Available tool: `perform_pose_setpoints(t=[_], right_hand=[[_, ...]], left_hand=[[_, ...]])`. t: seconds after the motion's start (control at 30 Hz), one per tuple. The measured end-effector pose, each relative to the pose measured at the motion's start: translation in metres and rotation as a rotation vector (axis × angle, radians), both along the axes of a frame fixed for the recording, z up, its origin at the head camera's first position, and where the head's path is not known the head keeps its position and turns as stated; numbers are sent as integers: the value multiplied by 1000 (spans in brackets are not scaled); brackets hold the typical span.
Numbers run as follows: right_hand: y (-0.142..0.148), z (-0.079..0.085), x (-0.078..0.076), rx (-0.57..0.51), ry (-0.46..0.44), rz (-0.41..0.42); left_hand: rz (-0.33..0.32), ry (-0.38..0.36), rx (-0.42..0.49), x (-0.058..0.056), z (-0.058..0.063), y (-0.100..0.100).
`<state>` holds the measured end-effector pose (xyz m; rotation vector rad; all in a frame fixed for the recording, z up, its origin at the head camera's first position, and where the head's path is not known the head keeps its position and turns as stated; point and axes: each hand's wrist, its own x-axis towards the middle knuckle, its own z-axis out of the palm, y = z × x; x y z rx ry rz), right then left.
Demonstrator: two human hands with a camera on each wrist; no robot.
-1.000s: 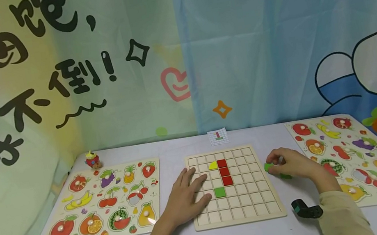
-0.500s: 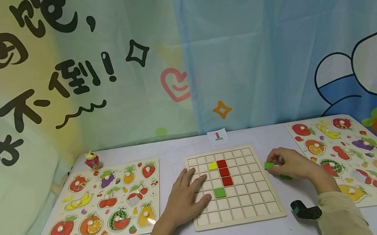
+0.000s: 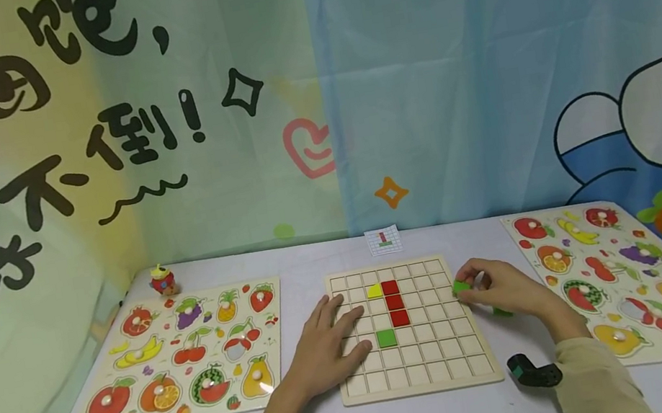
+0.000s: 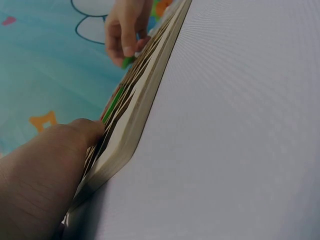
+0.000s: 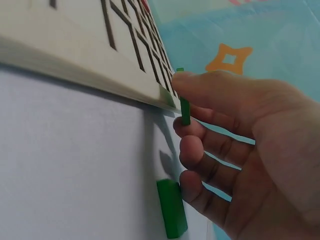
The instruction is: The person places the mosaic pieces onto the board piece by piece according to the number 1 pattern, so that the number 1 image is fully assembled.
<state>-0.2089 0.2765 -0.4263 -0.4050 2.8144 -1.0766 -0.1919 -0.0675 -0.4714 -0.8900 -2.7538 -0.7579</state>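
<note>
A wooden grid board lies mid-table. Set in its cells are a yellow tile, a column of red tiles and a green square tile. My left hand rests on the board's left side with its fingers spread. At the right edge of the board my right hand pinches a green tile between thumb and fingers. Another green piece lies on the table below that hand, partly covered by it in the head view.
Fruit puzzle boards lie on both sides, one at left and one at right. A small pattern card is behind the grid board. A little toy figure stands at the back left, before a printed curtain.
My right hand has moved left with the green tile, from the table beside the board to the board's right edge. My left hand has stayed in place.
</note>
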Motion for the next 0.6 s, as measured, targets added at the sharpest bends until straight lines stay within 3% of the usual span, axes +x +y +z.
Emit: perform_pose_setpoints(t=[0.6], right_hand=[[-18, 1, 0, -53, -8, 63]], left_hand=[[2, 1, 8, 0, -1, 0]])
